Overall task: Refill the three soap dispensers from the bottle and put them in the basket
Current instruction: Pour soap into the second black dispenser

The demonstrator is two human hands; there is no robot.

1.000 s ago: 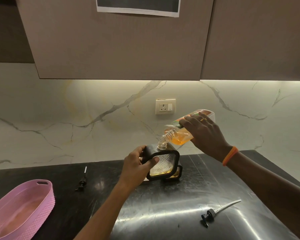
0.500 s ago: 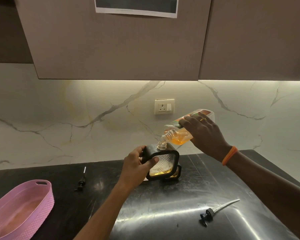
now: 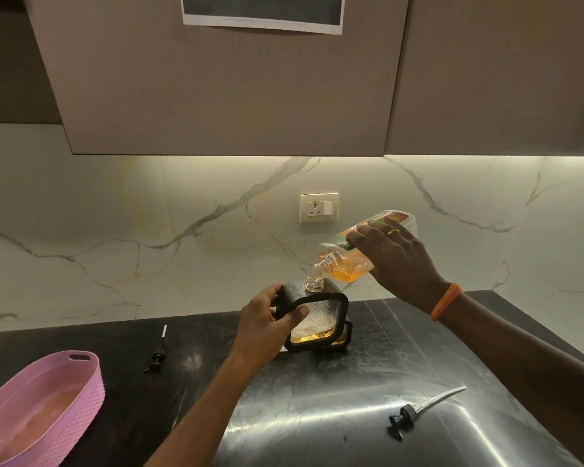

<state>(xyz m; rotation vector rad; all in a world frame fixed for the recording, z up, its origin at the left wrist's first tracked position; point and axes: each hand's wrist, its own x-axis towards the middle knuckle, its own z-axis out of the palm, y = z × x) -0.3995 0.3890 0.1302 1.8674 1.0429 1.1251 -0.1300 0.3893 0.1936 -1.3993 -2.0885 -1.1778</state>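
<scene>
My left hand (image 3: 267, 323) grips the left edge of a square, black-framed clear soap dispenser (image 3: 317, 318) standing on the black counter, a thin layer of yellow liquid at its bottom. My right hand (image 3: 397, 254) holds a clear refill bottle (image 3: 348, 261) of orange soap tipped down to the left, its threaded neck right above the dispenser's open mouth. A second black-framed dispenser (image 3: 343, 337) stands just behind, mostly hidden. The pink basket (image 3: 81, 375) sits at the lower left, nothing visible inside.
A black pump head (image 3: 157, 355) with a white tube lies on the counter left of the dispensers. Another pump (image 3: 415, 411) with a long tube lies at the front right. A wall socket (image 3: 319, 207) is on the marble backsplash under the cabinets.
The hands, bottle and dispenser keep almost the same pose; the bottle stays tipped over the dispenser's mouth. Only the view shifts slightly.
</scene>
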